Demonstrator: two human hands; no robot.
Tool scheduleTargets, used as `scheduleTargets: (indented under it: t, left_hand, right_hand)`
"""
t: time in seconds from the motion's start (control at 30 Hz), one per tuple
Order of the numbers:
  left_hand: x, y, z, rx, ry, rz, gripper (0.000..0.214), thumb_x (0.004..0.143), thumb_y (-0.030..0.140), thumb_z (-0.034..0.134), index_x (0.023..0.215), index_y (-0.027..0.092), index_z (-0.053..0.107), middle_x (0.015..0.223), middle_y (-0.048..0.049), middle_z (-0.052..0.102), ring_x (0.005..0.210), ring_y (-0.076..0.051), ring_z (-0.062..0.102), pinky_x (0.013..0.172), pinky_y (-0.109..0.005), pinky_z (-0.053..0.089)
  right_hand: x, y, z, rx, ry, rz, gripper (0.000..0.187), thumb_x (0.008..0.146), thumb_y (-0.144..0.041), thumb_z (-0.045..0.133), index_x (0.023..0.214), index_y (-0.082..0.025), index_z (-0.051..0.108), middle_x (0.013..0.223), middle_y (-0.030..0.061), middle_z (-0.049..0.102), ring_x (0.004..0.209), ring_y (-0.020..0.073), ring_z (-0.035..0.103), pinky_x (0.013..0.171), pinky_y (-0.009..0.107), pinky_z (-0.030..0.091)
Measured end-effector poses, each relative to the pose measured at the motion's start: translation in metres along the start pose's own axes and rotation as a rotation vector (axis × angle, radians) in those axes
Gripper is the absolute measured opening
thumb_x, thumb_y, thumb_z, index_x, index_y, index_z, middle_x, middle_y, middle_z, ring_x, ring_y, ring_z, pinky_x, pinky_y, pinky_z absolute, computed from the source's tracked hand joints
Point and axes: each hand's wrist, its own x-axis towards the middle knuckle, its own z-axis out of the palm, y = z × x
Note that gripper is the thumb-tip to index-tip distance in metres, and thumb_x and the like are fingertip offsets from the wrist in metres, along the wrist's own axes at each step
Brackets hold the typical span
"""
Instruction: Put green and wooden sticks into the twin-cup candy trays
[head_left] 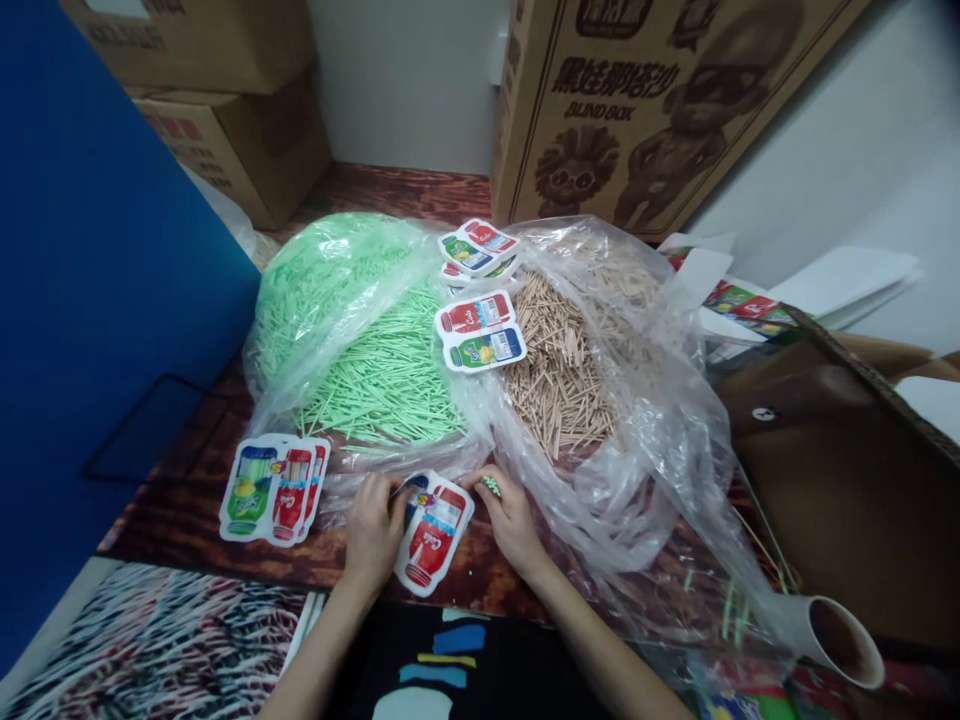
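My left hand point(373, 528) grips the top edge of a bottle-shaped pouch point(435, 535) printed red and white with "Cola". My right hand point(510, 515) is closed round a small bunch of green sticks point(491, 486) just right of the pouch's mouth. Behind my hands lie two open plastic bags: one heaped with green sticks point(375, 370), one with tan wooden sticks point(559, 370). Filled pouches point(274, 488) lie to the left on the table. Empty double pouches point(480, 330) rest on the bags, with more pouches point(476, 247) further back.
A blue panel point(90, 300) stands at the left. Cardboard boxes point(645, 100) line the back wall, with another box point(240, 130) at the back left. A brown carton point(840, 480) and a cardboard tube point(844, 640) sit at right. White sheets point(840, 285) lie beyond.
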Motion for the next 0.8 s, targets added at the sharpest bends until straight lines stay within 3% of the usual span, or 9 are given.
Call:
scheduleTargets:
  t: [0.2, 0.4, 0.53, 0.7, 0.8]
  left_hand:
    - [0.015, -0.006, 0.0, -0.081, -0.035, 0.131, 0.018, 0.092, 0.017, 0.043, 0.087, 0.019, 0.06, 0.082, -0.0041, 0.061, 0.078, -0.018, 0.059, 0.071, -0.03, 0.047]
    - [0.018, -0.013, 0.01, 0.025, -0.04, 0.115, 0.031, 0.093, 0.021, 0.041, 0.113, 0.019, 0.065, 0.087, -0.007, 0.059, 0.078, -0.019, 0.059, 0.069, -0.03, 0.048]
    - [0.016, -0.014, 0.005, 0.014, -0.011, 0.12, 0.035, 0.094, 0.021, 0.039, 0.122, 0.021, 0.06, 0.088, -0.0071, 0.063, 0.077, -0.019, 0.06, 0.07, -0.03, 0.048]
    - [0.02, -0.01, -0.01, -0.03, 0.093, 0.172, 0.034, 0.093, 0.019, 0.041, 0.121, 0.021, 0.061, 0.099, -0.0097, 0.064, 0.09, -0.021, 0.06, 0.081, -0.033, 0.048]
    - [0.024, -0.008, -0.015, -0.062, 0.149, 0.121, 0.03, 0.094, 0.02, 0.042, 0.116, 0.02, 0.062, 0.093, -0.0079, 0.062, 0.084, -0.019, 0.06, 0.077, -0.031, 0.047]
  right_hand:
    - [0.002, 0.003, -0.001, -0.037, 0.005, -0.01, 0.02, 0.094, -0.03, 0.046, 0.084, -0.022, 0.062, 0.083, 0.003, 0.062, 0.083, 0.0196, 0.057, 0.079, 0.029, 0.041]
    - [0.004, 0.004, 0.0, -0.03, 0.007, -0.017, 0.02, 0.093, -0.031, 0.047, 0.083, -0.023, 0.062, 0.083, 0.0035, 0.062, 0.083, 0.0206, 0.058, 0.079, 0.03, 0.042]
    - [0.004, 0.001, 0.0, -0.014, 0.007, -0.003, 0.019, 0.092, -0.032, 0.048, 0.083, -0.023, 0.062, 0.083, 0.0037, 0.063, 0.082, 0.021, 0.058, 0.079, 0.031, 0.043]
    - [0.004, -0.002, -0.001, -0.025, 0.005, 0.0, 0.018, 0.092, -0.03, 0.048, 0.084, -0.023, 0.062, 0.082, 0.0032, 0.062, 0.081, 0.0204, 0.057, 0.077, 0.03, 0.043]
    - [0.004, -0.002, -0.001, -0.053, -0.002, -0.025, 0.017, 0.093, -0.029, 0.047, 0.085, -0.022, 0.062, 0.083, 0.0034, 0.062, 0.081, 0.0202, 0.057, 0.077, 0.03, 0.042]
